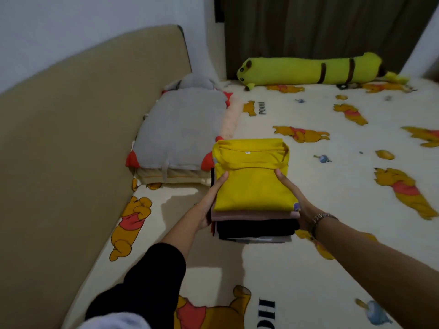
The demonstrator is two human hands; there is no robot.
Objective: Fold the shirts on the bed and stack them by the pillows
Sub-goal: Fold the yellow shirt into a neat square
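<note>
A stack of folded shirts sits in the middle of the head view, with a yellow shirt (251,179) on top, a pinkish one (251,215) under it and black ones (256,229) lower down. My left hand (211,200) grips the stack's left side, thumb on the yellow shirt. My right hand (294,198) grips the right side, thumb on top, fingers hidden beneath. The stack is just right of the grey pillow (180,129), near its front corner. Whether it rests on the bed (285,269) or hangs just above it is unclear.
A beige headboard (71,138) runs along the left. A long yellow-green plush toy (308,70) lies at the bed's far edge, in front of a dark curtain (320,27). The sheet carries cartoon bear prints. A bracelet is on my right wrist.
</note>
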